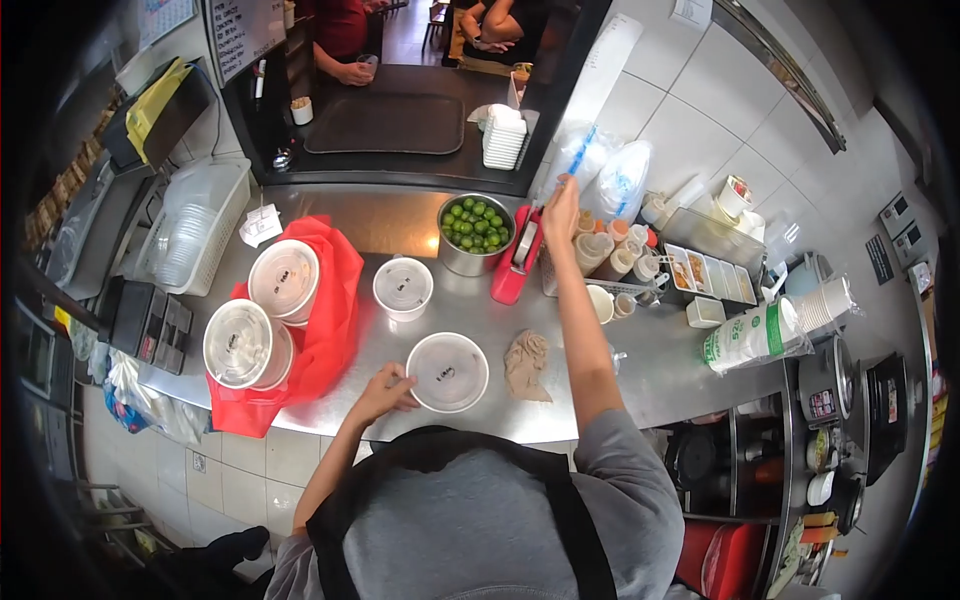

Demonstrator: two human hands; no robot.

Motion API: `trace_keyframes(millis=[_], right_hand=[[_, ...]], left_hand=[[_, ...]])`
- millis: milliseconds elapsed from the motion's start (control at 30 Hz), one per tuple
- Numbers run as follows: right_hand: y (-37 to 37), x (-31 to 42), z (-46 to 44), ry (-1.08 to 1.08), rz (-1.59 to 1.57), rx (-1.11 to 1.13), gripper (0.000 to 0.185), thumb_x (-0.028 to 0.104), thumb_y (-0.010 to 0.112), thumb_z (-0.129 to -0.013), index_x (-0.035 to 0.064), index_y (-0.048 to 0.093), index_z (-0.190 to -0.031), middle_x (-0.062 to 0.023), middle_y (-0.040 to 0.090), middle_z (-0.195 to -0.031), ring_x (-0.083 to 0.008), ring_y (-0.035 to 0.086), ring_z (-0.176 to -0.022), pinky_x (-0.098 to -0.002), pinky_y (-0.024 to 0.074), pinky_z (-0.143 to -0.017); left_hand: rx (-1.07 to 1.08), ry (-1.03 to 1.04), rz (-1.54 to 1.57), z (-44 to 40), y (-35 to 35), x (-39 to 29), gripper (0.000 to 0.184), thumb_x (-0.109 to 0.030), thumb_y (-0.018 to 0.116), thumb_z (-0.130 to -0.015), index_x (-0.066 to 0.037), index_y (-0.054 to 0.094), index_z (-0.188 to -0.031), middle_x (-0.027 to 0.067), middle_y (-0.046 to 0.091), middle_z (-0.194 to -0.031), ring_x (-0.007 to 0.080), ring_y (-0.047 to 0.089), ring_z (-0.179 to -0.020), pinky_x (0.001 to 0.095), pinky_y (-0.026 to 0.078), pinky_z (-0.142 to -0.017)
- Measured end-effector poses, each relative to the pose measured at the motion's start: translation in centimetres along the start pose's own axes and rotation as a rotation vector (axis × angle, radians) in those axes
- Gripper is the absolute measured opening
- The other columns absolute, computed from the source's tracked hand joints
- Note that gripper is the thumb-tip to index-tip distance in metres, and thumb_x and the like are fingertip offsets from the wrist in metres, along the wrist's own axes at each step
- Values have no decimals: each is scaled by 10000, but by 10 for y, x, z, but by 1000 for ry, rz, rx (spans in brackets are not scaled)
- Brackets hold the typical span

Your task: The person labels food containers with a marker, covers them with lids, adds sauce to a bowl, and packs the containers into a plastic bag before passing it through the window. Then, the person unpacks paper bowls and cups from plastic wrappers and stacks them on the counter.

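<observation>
My left hand (384,393) is at the left side of a white takeaway bowl (447,373) with a clear, marked lid, its curled fingers against the rim. Stretched forward, my right hand (563,212) pinches a clear plastic bag with blue print (581,150) by the back wall. Just left of that forearm stands a red tape dispenser (516,262). A smaller lidded tub (403,288) sits behind the bowl. Two lidded tubs, one nearer (240,345) and one farther (284,281), rest on a red plastic bag (335,300).
A metal pot of green limes (474,236) stands at the back of the steel counter (400,240). A crumpled brown cloth (527,366) lies near the front. Sauce bottles (612,247), a condiment tray (712,273) and sleeved cups (755,330) occupy the right. People stand beyond the hatch.
</observation>
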State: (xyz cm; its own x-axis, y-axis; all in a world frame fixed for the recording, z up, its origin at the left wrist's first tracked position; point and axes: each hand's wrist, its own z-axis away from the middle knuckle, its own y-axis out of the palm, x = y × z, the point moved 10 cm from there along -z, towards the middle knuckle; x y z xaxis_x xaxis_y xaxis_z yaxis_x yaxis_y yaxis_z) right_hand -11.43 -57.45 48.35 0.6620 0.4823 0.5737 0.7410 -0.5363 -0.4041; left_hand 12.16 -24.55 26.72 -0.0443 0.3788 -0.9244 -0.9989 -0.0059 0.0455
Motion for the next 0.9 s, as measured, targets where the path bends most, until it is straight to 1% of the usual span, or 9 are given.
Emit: trace_keyframes(millis=[167,200,267,333,400,533,600,800,900], right_hand=[[54,-62,-9,73,78,246,163,99,384,-862,52,461,-997,-234,570,-946,-434,541,-893,-494,424,-732],[57,-58,-8,12,147,276,191,85,443,-831,37,478,-1013,-236,573,-909,-425,551,-893,-486,433,-737],[77,-76,-7,-13,231,316,437,83,587,-765,64,454,-1181,-251,481,-1115,-425,557,-905,-476,449,-783],[48,-17,0,60,279,282,515,181,608,-795,111,402,-1262,-240,388,-1211,-417,544,-926,-456,451,-782],[44,55,16,-246,119,232,498,214,637,-777,92,446,-1220,-223,426,-1171,-384,526,-950,-416,444,-782],[98,160,119,-591,-145,753,543,382,669,-722,59,532,-1137,-182,492,-1128,-363,481,-1022,-428,404,-838],[108,196,171,-683,-65,927,839,491,721,-595,102,428,-1278,-200,426,-1225,-392,419,-1092,-527,360,-880],[161,175,242,-636,127,1226,1144,482,765,-478,270,146,-1416,-244,251,-1339,-448,297,-1175,-633,291,-901],[151,179,255,-617,154,1388,1058,416,751,-502,283,214,-1404,-235,272,-1334,-448,278,-1183,-608,308,-905]], left_hand=[[-49,19,92,5,3,-11,174,-144,539,-844,-23,417,-873,154,583,-793,235,645,-624,324,563,-529],[-70,49,72,10,-3,-17,169,-137,537,-842,-20,420,-873,152,581,-789,233,644,-619,323,563,-526],[-123,92,62,23,-29,-39,180,-143,532,-839,-3,428,-889,132,569,-794,223,634,-596,322,561,-516],[-166,143,61,51,-57,-96,193,-155,533,-841,-1,428,-891,118,558,-800,216,629,-586,324,559,-511],[-252,230,-29,68,-100,-137,207,-189,521,-851,-8,427,-886,107,544,-818,219,629,-587,326,559,-498],[-364,330,-51,85,-181,-208,240,-233,491,-860,-9,441,-932,147,541,-887,256,639,-601,314,561,-504],[-419,247,-47,78,-216,-218,261,-225,497,-847,0,442,-968,159,541,-891,273,639,-590,303,562,-516],[-361,141,-156,30,-287,-190,274,-227,515,-826,15,486,-950,113,558,-866,216,636,-763,326,551,-638],[-319,182,-179,25,-299,-185,279,-234,529,-819,11,524,-953,108,587,-874,173,608,-808,314,527,-735]])
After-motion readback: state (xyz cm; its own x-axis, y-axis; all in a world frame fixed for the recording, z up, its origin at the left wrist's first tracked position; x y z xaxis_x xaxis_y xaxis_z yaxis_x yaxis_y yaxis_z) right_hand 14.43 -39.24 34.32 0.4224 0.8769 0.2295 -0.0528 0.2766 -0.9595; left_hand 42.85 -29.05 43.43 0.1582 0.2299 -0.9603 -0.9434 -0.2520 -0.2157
